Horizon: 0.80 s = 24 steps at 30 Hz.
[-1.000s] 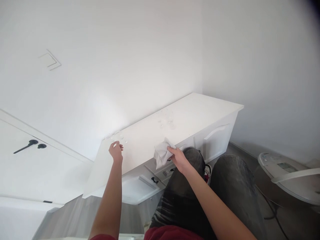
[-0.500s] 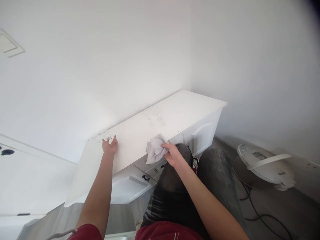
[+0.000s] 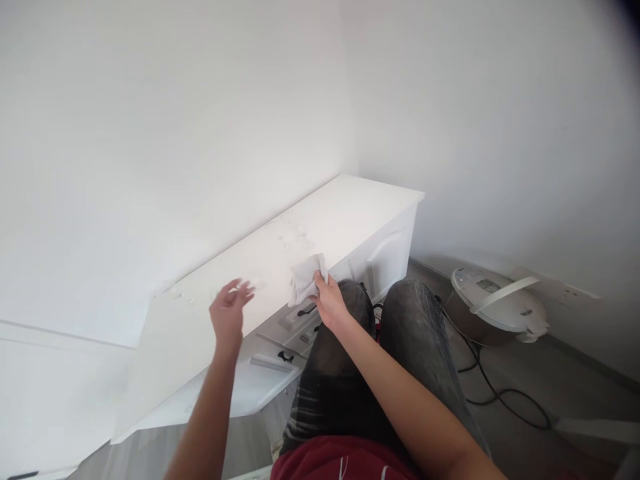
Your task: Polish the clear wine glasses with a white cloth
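Observation:
My right hand [image 3: 329,299] grips a folded pale grey cloth [image 3: 305,277] by its near side, at the front edge of the white cabinet top [image 3: 360,207]. Over the left part of that top is my left hand [image 3: 231,313], fingers loosely bent, apart and slightly blurred; no held thing can be made out. Small clear wet-looking spots [image 3: 299,233] lie near the back edge, beyond the cloth. A few more shiny spots [image 3: 176,293] show at the far left by the wall.
White walls [image 3: 225,120] meet behind the cabinet. Its front has black handles [image 3: 285,357]. My knees [image 3: 413,313] are close against it. A rice cooker [image 3: 495,300] stands on the floor at the right, beside a looped black cable [image 3: 515,393].
My left hand has come away from the spots by the wall, moving right and nearer, its fingers turning inward. The cloth stays in my right hand. The view has swung right.

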Motion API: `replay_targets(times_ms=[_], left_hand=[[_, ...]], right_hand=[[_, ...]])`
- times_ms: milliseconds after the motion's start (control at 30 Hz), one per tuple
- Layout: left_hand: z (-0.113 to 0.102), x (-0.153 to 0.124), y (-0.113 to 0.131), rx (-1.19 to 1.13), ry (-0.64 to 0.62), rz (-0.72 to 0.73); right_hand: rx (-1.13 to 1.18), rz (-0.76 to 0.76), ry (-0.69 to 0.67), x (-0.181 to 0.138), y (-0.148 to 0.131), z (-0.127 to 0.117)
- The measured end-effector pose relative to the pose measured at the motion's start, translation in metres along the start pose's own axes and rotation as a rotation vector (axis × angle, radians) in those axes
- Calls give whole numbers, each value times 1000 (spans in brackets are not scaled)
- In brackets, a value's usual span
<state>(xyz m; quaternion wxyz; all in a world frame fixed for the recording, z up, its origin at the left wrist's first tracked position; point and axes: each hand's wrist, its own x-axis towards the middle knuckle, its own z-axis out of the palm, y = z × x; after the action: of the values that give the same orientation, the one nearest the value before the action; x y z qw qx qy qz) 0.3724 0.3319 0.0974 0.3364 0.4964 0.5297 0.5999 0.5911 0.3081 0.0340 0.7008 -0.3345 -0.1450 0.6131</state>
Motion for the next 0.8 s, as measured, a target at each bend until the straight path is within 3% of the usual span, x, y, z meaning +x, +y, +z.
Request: replay_targets(times_ms=[100,200,300,400,567,700,800], left_hand=[[25,-61,18,312,-62,169],[37,-91,32,439,-11,236],[40,-93,40,539,80,349],[37,-87,49,654,125,509],[27,-81,68,705,18,589],[26,-85,77,675,16,566],[27,-87,78,603,-38,464]], right_hand=[[-71,-162,-34,-13,1,12],[-167,-265,-200,-33,3,25],[-247,-385,-336,-53,6,33],[-252,-470,-381,-62,7,34],[-301,-519,-557,-55,1,22],[-513,-566,-452,-56,2,17],[-442,-586,-425,-61,0,17]])
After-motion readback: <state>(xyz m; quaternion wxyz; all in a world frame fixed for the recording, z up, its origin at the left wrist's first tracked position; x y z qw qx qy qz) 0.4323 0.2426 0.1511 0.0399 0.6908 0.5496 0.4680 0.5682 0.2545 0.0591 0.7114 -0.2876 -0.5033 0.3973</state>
